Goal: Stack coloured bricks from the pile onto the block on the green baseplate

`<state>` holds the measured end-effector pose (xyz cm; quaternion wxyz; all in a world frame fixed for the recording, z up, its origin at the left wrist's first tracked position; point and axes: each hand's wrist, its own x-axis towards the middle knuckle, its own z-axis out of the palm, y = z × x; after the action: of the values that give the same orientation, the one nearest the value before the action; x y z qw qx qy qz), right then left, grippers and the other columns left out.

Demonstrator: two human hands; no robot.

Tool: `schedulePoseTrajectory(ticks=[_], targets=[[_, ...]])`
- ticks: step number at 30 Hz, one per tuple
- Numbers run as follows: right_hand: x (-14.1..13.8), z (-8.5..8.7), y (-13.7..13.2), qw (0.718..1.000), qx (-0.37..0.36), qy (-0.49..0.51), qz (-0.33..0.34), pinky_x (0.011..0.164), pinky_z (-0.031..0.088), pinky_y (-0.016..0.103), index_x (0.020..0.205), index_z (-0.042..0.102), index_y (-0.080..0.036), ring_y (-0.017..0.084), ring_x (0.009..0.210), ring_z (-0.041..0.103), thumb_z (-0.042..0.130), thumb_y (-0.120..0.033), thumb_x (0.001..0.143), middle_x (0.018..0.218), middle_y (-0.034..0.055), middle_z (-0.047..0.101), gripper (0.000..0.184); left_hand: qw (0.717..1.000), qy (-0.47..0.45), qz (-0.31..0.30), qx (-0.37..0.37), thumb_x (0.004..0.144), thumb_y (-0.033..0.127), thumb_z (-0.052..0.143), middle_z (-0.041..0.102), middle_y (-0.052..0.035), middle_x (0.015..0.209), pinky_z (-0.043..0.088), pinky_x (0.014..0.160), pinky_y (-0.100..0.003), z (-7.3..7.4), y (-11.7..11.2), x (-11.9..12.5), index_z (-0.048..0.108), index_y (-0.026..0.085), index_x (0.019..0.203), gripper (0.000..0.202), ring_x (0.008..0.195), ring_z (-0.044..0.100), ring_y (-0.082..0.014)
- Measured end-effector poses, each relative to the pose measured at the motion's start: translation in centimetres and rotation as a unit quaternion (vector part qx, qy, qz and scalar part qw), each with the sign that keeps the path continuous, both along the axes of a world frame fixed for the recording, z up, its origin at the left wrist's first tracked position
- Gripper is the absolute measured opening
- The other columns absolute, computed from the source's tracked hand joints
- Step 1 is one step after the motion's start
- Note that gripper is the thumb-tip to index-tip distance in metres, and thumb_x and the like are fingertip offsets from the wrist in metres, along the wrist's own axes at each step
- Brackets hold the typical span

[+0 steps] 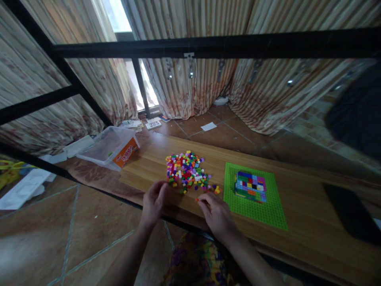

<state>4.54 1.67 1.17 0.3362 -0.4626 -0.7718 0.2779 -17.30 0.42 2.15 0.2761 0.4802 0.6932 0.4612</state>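
1. Hands, two in number. The left hand [154,200] reaches forward from the lower edge of the view, fingers bent and thumb near the forefinger, beside the near left margin of the loose bricks; whether it grips anything cannot be told.
2. The right hand [216,212] extends forward and inward, its thumb and fingers closed in a pinch on one small orange brick [197,200], just in front of the pile.
3. Loose bricks [186,172], one pile, too many to count: small pieces in red, yellow, green, purple, pink, orange, white and blue, spread on the wood-grained tabletop [205,149] beyond and between the hands. A few lie toward the right, near the baseplate.
4. Baseplate, one [275,214]: bright green, square and studded, lying flat on the tabletop to the right of the pile.
5. Built block, one [250,186]: a low, roughly rectangular mass standing on the baseplate, its upper face a patchwork of blue, purple, orange, red, white and pink.
6. Bin, one [104,147]: clear plastic, bearing an orange label, near the left end of the tabletop.
7. Dark flat object, one [353,210], at the right of the tabletop.
8. Surroundings: striped curtains [202,87] behind a black metal frame [208,47], above a tiled floor [98,222].
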Motion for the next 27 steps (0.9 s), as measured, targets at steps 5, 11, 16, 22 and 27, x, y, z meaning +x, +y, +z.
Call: schedulePoseTrajectory(ticks=[5,11,16,22,27], targets=[[1.0,1.0,-3.1,0.996,-0.078,0.035,-0.004,0.075,0.045,0.027,0.086,0.061,-0.022,0.016,0.082,0.06,0.05,-0.016,0.089,0.085,0.0014,0.064,0.013,0.962,-0.159,-0.19,-0.116,0.087,0.049,0.052,0.06,-0.0012,0.074,0.041,0.064,-0.022,0.2,-5.4,7.0,0.063,0.015,0.083,0.036,0.07,0.052,-0.0128],[2.9,2.0,-6.1,0.987,-0.152,0.052,0.005,0.073,0.046,0.026,0.088,0.062,-0.023,0.016,0.083,0.061,0.048,-0.023,0.092,0.087,0.0016,0.064,0.014,0.912,-0.276,-0.254,-0.166,0.084,0.052,0.056,0.049,0.0021,0.064,0.033,0.058,-0.021,0.2,-6.0,9.2,0.058,0.013,0.071,0.041,0.062,0.04,-0.0085],[4.4,1.2,-7.8,0.98,-0.185,0.061,0.037,0.072,0.045,0.024,0.087,0.062,-0.023,0.014,0.079,0.06,0.049,-0.023,0.092,0.085,0.0009,0.063,0.014,0.879,-0.347,-0.257,-0.201,0.076,0.054,0.065,0.044,0.0037,0.059,0.027,0.054,-0.02,0.6,-6.5,9.7,0.057,0.013,0.065,0.044,0.057,0.034,-0.0066],[5.1,0.9,-8.7,0.973,-0.225,0.047,0.027,0.072,0.044,0.023,0.089,0.065,-0.022,0.014,0.08,0.06,0.051,-0.024,0.089,0.087,0.0011,0.064,0.014,0.863,-0.385,-0.218,-0.245,0.065,0.061,0.071,0.043,0.0052,0.053,0.023,0.05,-0.02,0.0,-7.8,10.9,0.053,0.014,0.061,0.05,0.052,0.031,-0.0052],[5.2,1.6,-9.3,0.958,-0.282,0.046,0.002,0.071,0.043,0.022,0.084,0.067,-0.02,0.015,0.079,0.062,0.055,-0.026,0.084,0.082,0.001,0.065,0.013,0.834,-0.428,-0.202,-0.283,0.056,0.062,0.076,0.04,0.0065,0.05,0.023,0.049,-0.02,-1.3,-8.5,11.4,0.043,0.017,0.056,0.056,0.049,0.032,-0.0049]])
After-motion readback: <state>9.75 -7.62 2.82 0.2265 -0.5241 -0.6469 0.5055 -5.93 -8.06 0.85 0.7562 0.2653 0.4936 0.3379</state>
